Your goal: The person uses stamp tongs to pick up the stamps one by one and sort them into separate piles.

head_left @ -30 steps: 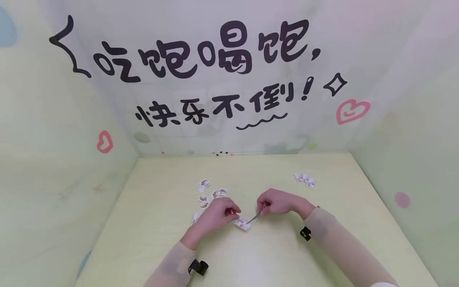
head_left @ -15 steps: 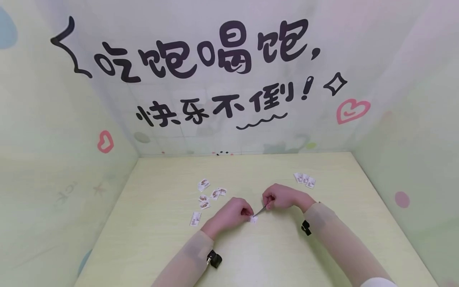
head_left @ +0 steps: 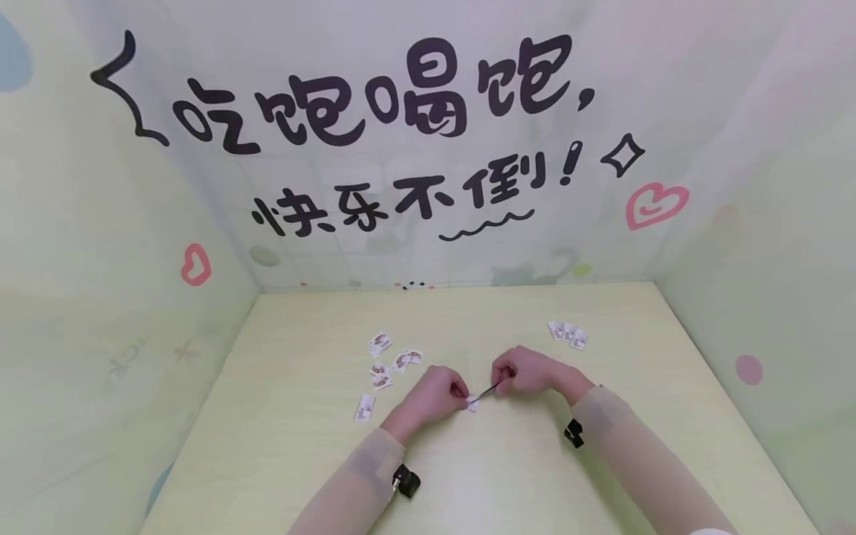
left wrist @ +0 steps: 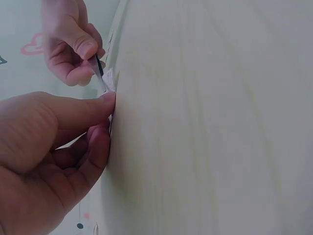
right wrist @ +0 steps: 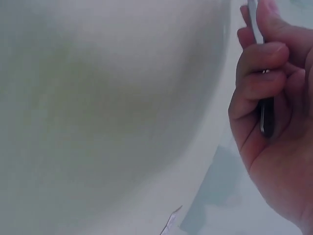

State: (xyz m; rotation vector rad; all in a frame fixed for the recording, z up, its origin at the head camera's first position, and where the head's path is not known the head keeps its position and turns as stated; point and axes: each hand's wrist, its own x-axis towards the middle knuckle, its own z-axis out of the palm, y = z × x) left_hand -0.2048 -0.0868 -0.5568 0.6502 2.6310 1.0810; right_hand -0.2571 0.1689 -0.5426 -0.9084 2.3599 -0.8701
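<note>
A small printed paper card (head_left: 472,406) lies at the middle of the table, partly covered by fingertips. My left hand (head_left: 433,394) holds its near-left edge between thumb and curled fingers, low against the tabletop; the left wrist view shows the white card (left wrist: 108,78) poking out past the thumb. Slim metal tweezers (head_left: 487,392) sit in my right hand (head_left: 527,369), their tip reaching the card close to my left thumb. Across the right wrist view, curled fingers wrap the tweezers' dark rear end (right wrist: 266,117); the tip is out of that picture.
Several small printed cards (head_left: 381,380) lie scattered left of my hands, with a lone one (head_left: 364,408) nearer. A fanned row of cards (head_left: 568,335) rests at the back right. Printed fabric walls (head_left: 428,253) enclose the pale wooden table (head_left: 301,334) on three sides.
Both hands have shifted right, the left one more, bringing the card along. In the last half second, the tweezers have flattened slightly over the card and their tip has moved left.
</note>
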